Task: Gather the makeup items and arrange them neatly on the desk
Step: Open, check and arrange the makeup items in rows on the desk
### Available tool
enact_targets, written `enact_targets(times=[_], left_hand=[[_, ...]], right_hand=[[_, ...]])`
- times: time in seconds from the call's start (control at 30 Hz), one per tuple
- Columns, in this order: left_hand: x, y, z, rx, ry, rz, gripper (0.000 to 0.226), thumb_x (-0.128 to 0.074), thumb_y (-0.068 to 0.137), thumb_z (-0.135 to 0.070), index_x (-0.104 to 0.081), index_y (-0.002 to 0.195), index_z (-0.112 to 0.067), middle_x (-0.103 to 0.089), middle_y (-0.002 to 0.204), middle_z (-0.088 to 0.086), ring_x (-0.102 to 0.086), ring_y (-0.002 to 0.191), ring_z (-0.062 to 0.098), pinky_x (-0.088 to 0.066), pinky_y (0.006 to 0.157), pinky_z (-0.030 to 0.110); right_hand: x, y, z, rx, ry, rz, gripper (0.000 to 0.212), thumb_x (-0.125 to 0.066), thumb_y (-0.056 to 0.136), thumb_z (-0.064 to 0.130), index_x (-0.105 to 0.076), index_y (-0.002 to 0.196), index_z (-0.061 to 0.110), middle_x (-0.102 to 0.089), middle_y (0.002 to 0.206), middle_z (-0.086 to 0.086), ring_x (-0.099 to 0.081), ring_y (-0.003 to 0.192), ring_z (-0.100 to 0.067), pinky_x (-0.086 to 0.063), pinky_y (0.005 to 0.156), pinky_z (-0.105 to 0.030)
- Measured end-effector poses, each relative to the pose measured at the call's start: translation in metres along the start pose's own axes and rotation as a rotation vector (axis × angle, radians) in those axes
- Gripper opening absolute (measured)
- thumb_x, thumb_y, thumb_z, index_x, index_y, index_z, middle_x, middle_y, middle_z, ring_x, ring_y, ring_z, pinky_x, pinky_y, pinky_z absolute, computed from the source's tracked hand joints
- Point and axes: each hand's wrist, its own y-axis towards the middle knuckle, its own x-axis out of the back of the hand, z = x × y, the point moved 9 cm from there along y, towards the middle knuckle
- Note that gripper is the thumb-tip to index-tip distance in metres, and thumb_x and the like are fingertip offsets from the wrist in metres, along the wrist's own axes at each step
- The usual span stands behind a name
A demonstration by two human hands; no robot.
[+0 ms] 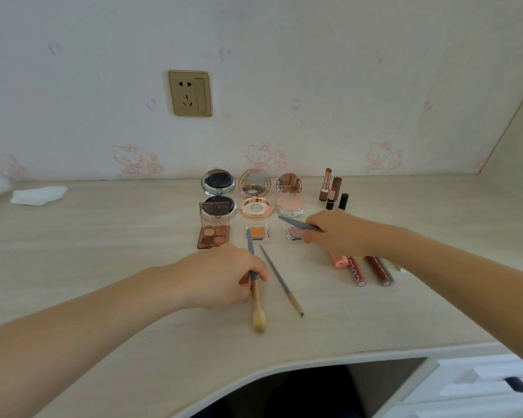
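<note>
Pale wood covers the desk (pixel 103 251), and behind it is a wall with pink cat pictures and a gold socket (pixel 190 93).

All places are told from the orange eyeshadow pan (pixel 258 232) in the middle. Behind it sits an open rose-gold compact (pixel 256 196). Left of that is a silver compact (pixel 218 191), and right of it a pink compact (pixel 290 194). Left of the orange pan is a brown palette (pixel 214 229) with four colors. Right of the pan is a small pink pan (pixel 295 233).

The left hand (pixel 221 276) is in front of the orange pan. Its fingers pinch a fluffy brush (pixel 255 294); the soft tip points at the person. A thin brush (pixel 281 280) lies just beside it on the desk.

The right hand (pixel 341 232) is to the right of the pan. Its fingers pinch a gray brush handle (pixel 296 223) over the pink pan.

Lipsticks (pixel 332 191) stand far right and back. Lip gloss tubes (pixel 372 271) lie partly under the right arm. A white tissue (pixel 38 195) lies far left.
</note>
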Motion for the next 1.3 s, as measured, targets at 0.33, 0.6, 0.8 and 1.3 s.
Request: enact_targets(times=[0.33,0.6,0.8,1.3], left_hand=[[-0.005,0.018,-0.027,-0.368,0.413,-0.274,0.053,-0.039,0.087,-0.014,-0.048,0.138,-0.025,-0.051,0.136,-0.006,-0.047,0.126,0.016,-0.045,0.094,0.030],[-0.014,0.032,-0.040,-0.480,0.325,-0.231,0.022,-0.051,0.093,-0.017,-0.066,0.108,-0.023,-0.063,0.104,-0.004,-0.058,0.099,0.020,-0.053,0.082,0.039],[-0.011,0.019,-0.031,-0.337,0.285,-0.238,0.024,-0.044,0.098,-0.032,-0.062,0.113,-0.027,-0.057,0.104,-0.006,-0.054,0.102,0.016,-0.050,0.081,0.038],[0.003,0.001,0.033,-0.030,0.138,-0.416,0.021,-0.051,0.092,-0.029,-0.065,0.108,-0.026,-0.060,0.104,-0.008,-0.054,0.103,0.016,-0.052,0.075,0.035]], right_hand=[[0.004,-0.003,-0.007,-0.012,-0.006,-0.005,0.029,-0.040,0.099,0.029,-0.050,0.077,0.014,-0.050,0.070,-0.002,-0.044,0.061,-0.017,-0.034,0.054,-0.027],[0.015,-0.008,-0.008,-0.008,0.036,-0.029,0.030,-0.041,0.099,0.026,-0.057,0.091,0.002,-0.055,0.078,-0.008,-0.044,0.059,-0.016,-0.036,0.054,-0.026],[0.018,-0.004,-0.003,0.022,0.010,-0.028,0.031,-0.040,0.100,0.028,-0.046,0.072,0.014,-0.051,0.072,-0.003,-0.045,0.062,-0.017,-0.036,0.055,-0.026],[0.008,-0.004,0.044,0.193,-0.048,0.077,0.020,-0.046,0.097,0.033,-0.052,0.080,0.024,-0.065,0.083,0.003,-0.050,0.067,-0.006,-0.037,0.060,-0.023]])
